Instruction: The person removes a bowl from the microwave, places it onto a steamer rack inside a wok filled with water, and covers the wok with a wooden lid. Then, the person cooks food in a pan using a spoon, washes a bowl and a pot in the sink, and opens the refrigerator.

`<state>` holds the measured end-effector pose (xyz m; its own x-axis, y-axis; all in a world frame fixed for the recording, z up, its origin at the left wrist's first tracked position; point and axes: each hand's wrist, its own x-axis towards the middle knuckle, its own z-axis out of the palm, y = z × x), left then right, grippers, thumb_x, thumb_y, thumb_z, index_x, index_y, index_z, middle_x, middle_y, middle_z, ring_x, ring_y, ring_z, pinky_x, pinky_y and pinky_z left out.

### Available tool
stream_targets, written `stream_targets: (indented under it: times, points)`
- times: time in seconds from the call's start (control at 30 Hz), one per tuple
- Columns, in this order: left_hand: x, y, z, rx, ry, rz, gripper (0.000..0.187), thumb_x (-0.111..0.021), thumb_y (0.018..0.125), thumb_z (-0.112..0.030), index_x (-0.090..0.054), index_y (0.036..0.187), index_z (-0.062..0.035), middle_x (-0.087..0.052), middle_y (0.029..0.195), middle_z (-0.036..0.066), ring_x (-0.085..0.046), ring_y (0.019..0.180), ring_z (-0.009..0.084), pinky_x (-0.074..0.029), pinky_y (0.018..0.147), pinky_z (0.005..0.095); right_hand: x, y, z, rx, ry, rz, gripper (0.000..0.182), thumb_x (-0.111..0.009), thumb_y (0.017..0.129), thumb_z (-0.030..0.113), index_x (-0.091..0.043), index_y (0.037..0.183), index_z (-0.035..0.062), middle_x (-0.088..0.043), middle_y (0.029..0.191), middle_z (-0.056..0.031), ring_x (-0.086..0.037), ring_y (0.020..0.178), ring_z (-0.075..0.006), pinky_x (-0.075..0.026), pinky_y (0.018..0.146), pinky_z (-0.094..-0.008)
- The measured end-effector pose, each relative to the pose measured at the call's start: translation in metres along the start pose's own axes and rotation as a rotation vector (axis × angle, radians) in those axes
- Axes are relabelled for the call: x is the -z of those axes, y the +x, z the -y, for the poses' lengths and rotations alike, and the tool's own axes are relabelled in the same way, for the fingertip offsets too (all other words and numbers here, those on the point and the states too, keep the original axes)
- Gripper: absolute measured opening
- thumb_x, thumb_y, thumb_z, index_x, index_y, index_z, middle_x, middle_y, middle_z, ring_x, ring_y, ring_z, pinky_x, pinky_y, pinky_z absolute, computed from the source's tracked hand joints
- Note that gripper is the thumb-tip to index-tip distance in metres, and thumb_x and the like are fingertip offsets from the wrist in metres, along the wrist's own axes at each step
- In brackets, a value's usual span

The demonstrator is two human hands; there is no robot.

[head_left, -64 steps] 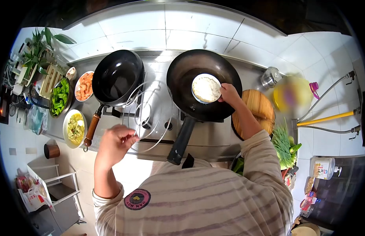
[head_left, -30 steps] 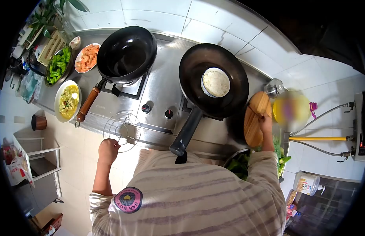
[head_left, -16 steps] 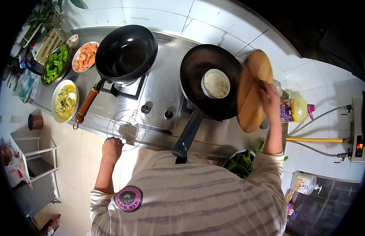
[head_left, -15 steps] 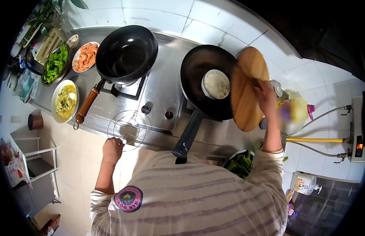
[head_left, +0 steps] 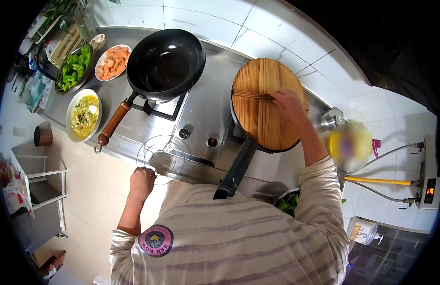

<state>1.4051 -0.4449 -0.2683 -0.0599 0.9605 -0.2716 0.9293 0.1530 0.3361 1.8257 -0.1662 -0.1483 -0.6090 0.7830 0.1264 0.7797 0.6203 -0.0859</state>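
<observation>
Right of centre, the wooden lid (head_left: pixel 262 126) covers the pan (head_left: pixel 240 164), the right hand (head_left: pixel 290 107) narrow on its crossbar; lower left of centre, the left hand (head_left: pixel 142 182) holds the wire rack (head_left: pixel 160 159), not yet set down, by the worktop's (head_left: pixel 56 108) edge; the wok (head_left: pixel 165 61), upper left, stands uncovered.

White, grey-veined wall tiles (head_left: pixel 196 18) back my view. Beige floor tiles (head_left: pixel 104 178) extend at left, near a white-framed rack (head_left: pixel 64 194); at right, a yellow pipe (head_left: pixel 379 181) adjoins a wall-mounted heater (head_left: pixel 431 173) with lit red digits.
</observation>
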Motion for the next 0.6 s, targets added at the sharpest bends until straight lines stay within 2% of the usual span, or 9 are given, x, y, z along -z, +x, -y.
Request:
stream_targets:
  times: [0.33,0.43,0.6]
  points:
    - [0.003,0.007,-0.004,-0.02,0.033,0.016,0.011,-0.066,0.075,-0.018,-0.066,0.072,-0.0067,-0.064,0.076,0.011,-0.061,0.077,0.0279,-0.05,0.069,0.0378,0.001,0.002,-0.001,0.034,0.081,0.052,0.025,-0.057,0.081,0.008,-0.059,0.105,0.005,-0.054,0.093,-0.0106,-0.052,0.095,-0.03,-0.044,0.084,-0.0398]
    - [0.01,0.007,-0.009,-0.012,-0.012,-0.018,0.01,-0.068,0.071,-0.015,-0.068,0.073,-0.0056,-0.064,0.075,0.013,-0.061,0.075,0.0283,-0.05,0.069,0.0381,0.006,0.002,0.004,0.012,0.13,0.058,0.025,-0.057,0.081,0.007,-0.059,0.105,0.0044,-0.054,0.094,-0.0111,-0.052,0.096,-0.0299,-0.044,0.084,-0.0392]
    - [0.017,0.007,-0.013,-0.104,0.01,-0.021,0.011,-0.067,0.072,-0.016,-0.068,0.074,-0.0052,-0.064,0.075,0.013,-0.06,0.075,0.0286,-0.05,0.069,0.0385,0.005,0.003,0.004,-0.007,0.102,0.075,0.026,-0.056,0.081,0.007,-0.058,0.107,0.0046,-0.055,0.096,-0.0112,-0.052,0.098,-0.03,-0.044,0.084,-0.0386]
